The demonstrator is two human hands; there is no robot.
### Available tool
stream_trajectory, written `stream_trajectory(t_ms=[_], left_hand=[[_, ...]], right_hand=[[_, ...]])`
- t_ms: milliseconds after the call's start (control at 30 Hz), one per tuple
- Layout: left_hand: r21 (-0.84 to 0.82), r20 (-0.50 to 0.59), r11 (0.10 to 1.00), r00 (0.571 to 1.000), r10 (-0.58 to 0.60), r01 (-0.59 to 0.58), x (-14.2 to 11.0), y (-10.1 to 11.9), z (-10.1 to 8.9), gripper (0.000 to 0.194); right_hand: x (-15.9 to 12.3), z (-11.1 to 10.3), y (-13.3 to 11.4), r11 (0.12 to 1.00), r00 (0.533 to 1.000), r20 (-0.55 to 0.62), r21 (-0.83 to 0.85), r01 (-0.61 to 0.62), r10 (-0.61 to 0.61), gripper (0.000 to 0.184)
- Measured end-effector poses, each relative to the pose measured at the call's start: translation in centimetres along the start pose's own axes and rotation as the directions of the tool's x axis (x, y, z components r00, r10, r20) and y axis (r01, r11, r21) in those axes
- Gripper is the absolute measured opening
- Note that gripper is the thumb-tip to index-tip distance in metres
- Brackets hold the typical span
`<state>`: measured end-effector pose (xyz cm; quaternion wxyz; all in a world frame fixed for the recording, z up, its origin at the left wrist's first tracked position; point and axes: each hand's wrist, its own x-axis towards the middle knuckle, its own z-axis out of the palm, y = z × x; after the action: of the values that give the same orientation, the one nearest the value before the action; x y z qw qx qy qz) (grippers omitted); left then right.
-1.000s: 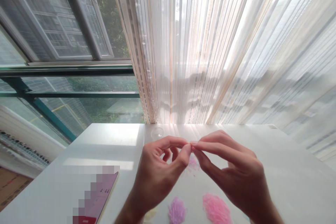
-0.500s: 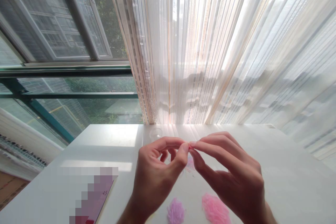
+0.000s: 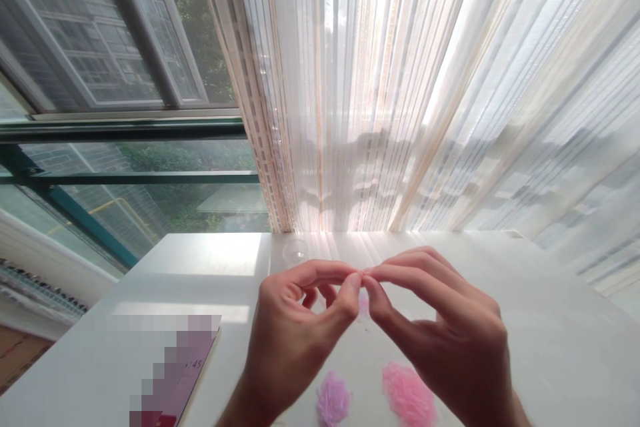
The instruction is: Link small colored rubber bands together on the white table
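- The left hand [image 3: 303, 320] has thumb and forefinger pinched together at the tips, its other fingers curled loosely behind.
- The right hand [image 3: 445, 320] meets it tip to tip, thumb and forefinger also together; anything between them is too small or hidden to tell.
- This fingertip grip, raised over the bench [image 3: 560, 327], probably suits fine control of something tiny and gives the eyes a clear view of it.
- Nearer the body, below the gap between the hands, sits a purple pile [image 3: 334, 399]; a larger pink pile [image 3: 410, 395] lies beside the right hand's wrist. Keeping them apart presumably stops the colours mixing.
- Both are rounded heaps of thin, tangled strands, seemingly light and slightly translucent.
- Just beyond the joined fingertips, lilac bits [image 3: 363, 305] show, mostly hidden.
- Past the left hand's knuckles stands a clear round thing [image 3: 295, 251], glassy or plastic.
- Left of that hand lies a flat, glossy phone [image 3: 197, 367], well out of the way.
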<state>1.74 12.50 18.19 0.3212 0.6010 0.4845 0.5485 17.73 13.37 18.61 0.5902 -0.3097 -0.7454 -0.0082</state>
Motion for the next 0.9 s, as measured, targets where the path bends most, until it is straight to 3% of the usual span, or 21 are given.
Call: stream_trajectory(t_ms=[567, 900], left_hand=[[0.033, -0.012, 0.999, 0.999, 0.038, -0.038, -0.09, -0.01, -0.03, 0.013], [0.123, -0.049, 0.983, 0.988, 0.147, -0.14, -0.57, 0.48, 0.01, 0.008]], right_hand=[[-0.42, -0.48, 0.08, 0.993, 0.994, 0.067, -0.076, 0.088, -0.083, 0.021], [-0.74, -0.82, 0.11, 0.989, 0.99, 0.097, -0.102, 0.111, -0.101, 0.027]])
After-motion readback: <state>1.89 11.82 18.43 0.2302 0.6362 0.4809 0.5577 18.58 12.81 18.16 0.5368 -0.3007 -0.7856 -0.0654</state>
